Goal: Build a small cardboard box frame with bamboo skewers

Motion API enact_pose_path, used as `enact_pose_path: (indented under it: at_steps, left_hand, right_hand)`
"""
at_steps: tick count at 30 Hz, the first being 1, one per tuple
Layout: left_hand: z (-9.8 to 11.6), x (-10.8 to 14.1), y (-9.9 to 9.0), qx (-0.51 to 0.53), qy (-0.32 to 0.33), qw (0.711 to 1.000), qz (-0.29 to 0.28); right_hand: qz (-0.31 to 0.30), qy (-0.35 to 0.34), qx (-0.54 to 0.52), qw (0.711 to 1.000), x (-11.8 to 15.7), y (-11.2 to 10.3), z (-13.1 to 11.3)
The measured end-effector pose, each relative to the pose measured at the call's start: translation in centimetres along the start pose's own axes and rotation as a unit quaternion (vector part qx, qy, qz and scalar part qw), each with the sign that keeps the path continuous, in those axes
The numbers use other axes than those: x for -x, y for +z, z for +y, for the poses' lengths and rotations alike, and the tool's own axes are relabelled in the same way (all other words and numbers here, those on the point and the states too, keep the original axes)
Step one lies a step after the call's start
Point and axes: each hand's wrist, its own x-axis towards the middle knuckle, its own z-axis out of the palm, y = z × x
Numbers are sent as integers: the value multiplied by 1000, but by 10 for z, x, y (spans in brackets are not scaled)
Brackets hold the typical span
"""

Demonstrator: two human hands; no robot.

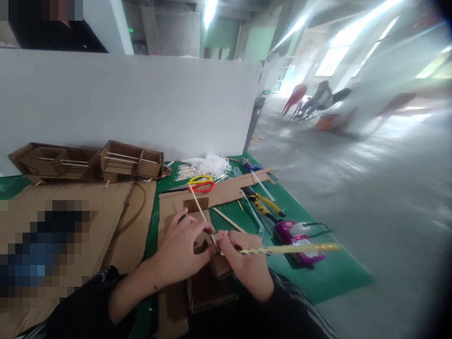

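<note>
Matt cardboard (208, 289), smooth wooden stick (197, 203)

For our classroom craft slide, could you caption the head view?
Left hand holding a thin stick, right hand a slender yellow object, above brown cardboard.

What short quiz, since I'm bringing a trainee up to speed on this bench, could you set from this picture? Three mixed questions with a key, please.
1. What do the fingertips of the left hand hold?
2. True or false: the purple object lies nearer the left hand than the right hand.
3. The scissors have handle loops that are: A) both blue; B) one red, one yellow; C) both green.

Key:
1. A thin wooden stick.
2. False; it lies nearer the right hand.
3. B.
</note>
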Motion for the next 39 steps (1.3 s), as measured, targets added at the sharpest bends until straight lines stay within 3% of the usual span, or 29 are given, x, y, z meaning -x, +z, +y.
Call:
enact_pose_path:
  at_steps: [17, 21, 25, 28, 31, 34, 39]
  left_hand:
    - [0, 0, 0, -3, -3, 1000, 5]
    - [-2, 0, -1, -5, -13, 1000, 9]
    - [-5, -1, -2, -4, -16, 1000, 6]
    - [-4, -1, -4, -7, -15, 1000, 3]
    - [-2, 0, -4, -10, -15, 1000, -1]
    - [1, -1, -5, -11, -11, 1000, -5]
    - [3, -5, -4, -8, 1, 1000, -8]
  right_hand:
    - [14, 5, -10, 1000, -1, -1, -2]
    - [41, 103, -90, 990, 0, -1, -2]
    - [50, 250, -267, 929, 2, 2, 3]
    - [76, 271, -340, 898, 4, 1, 8]
    - [106, 273, -278, 915, 7, -5, 13]
    - [60, 295, -264, 917, 12, -7, 15]
    - [15, 309, -337, 889, 18, 0, 14]
